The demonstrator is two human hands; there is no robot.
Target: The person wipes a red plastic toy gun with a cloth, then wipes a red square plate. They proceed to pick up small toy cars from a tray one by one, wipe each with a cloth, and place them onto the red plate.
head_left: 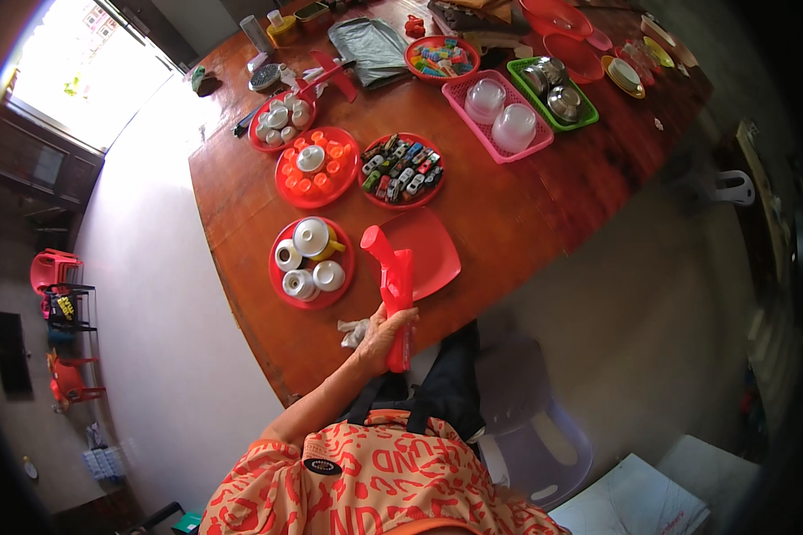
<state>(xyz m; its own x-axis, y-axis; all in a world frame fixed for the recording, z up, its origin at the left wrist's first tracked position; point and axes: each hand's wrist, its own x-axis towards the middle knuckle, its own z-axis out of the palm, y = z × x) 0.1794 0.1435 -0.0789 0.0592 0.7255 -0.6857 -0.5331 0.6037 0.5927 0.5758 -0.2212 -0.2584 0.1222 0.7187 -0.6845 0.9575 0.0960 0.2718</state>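
Note:
My left hand (pixel 385 332) is closed round the lower part of a long red plastic object (pixel 397 276) with a wider, tube-like top end; its exact kind I cannot make out. The object is held upright at the table's near edge. Behind it lies a red square plate (pixel 437 254), partly hidden by it. Beside my wrist is a crumpled white tissue or cloth (pixel 354 333). To the left, a round red plate (pixel 313 299) carries white cups and a yellow cup with a white lid (pixel 313 237). My right hand does not show.
Farther back on the wooden table (pixel 500 223) stand a plate of toy cars (pixel 403 169), a red plate with small orange cups (pixel 317 167), a pink basket with clear bowls (pixel 500 120) and a green basket with metal bowls (pixel 558 94). A grey plastic chair (pixel 531 428) stands at right.

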